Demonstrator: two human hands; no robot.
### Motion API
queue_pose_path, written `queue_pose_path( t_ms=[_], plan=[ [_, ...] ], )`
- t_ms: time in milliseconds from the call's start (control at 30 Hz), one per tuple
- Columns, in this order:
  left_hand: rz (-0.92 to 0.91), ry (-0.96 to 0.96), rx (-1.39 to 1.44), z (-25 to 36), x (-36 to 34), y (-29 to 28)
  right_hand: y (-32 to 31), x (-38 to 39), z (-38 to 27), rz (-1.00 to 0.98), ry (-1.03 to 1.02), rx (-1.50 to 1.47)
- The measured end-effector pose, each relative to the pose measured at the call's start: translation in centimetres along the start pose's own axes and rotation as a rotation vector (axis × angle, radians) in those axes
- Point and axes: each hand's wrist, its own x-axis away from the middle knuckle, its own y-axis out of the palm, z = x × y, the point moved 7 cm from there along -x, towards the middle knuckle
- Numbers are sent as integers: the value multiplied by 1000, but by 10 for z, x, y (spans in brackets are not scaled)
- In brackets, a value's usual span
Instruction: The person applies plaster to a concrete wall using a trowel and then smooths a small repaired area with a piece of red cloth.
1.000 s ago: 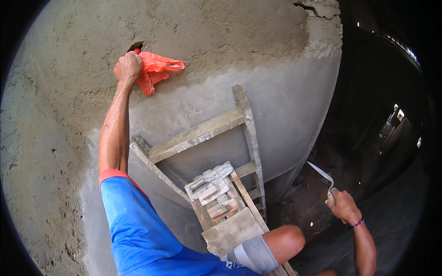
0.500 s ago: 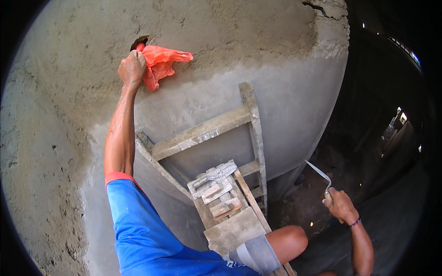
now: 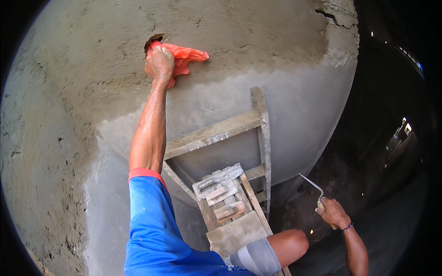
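Note:
My left hand [image 3: 159,63] is closed on a thin red plastic bag [image 3: 184,54] at a dark hole [image 3: 153,41] in the upper part of the plastered wall [image 3: 230,37]. Part of the bag goes into the hole, while the rest spreads out to the right of my fist. Low on the right, my right hand [image 3: 333,213] grips the handle of a pointing trowel [image 3: 314,185]. Its thin blade points up and left, apart from the wall.
A mortar-stained wooden ladder [image 3: 216,135] leans against the smooth grey lower wall. Below it, a plank [image 3: 237,233] carries several plastering floats [image 3: 223,195] beside my bent knee [image 3: 294,246]. A crack [image 3: 329,17] runs near the wall's upper right edge.
The view has shifted a little, so the wall and ladder appear farther right. My left fist sits closer over the hole, covering more of the bag. The trowel is still in my right hand.

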Motion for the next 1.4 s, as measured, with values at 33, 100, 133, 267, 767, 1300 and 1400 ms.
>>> queue_pose_path(
  t_ms=[33,100,133,267,767,1300,1400],
  plan=[
    [-5,-10,10,0,0,1,1,-3,-5,1,-3,3],
    [-15,-12,-6,0,-3,-1,5,-9,-19,-34,-28,10],
    [-37,52,-44,3,-6,-3,7,-11,-24,-45,-59,9],
    [-18,267,-199,13,-34,-29,15,-18,-37,-97,-89,40],
    [0,381,-495,-14,-42,-51,51,6,5,-148,5,-42],
    [-107,1003,-814,-8,2,-67,67,5,-6,-136,-51,-95],
    [-22,920,-872,1,-5,-80,67,5,-8,-145,-56,-95]
  ],
)
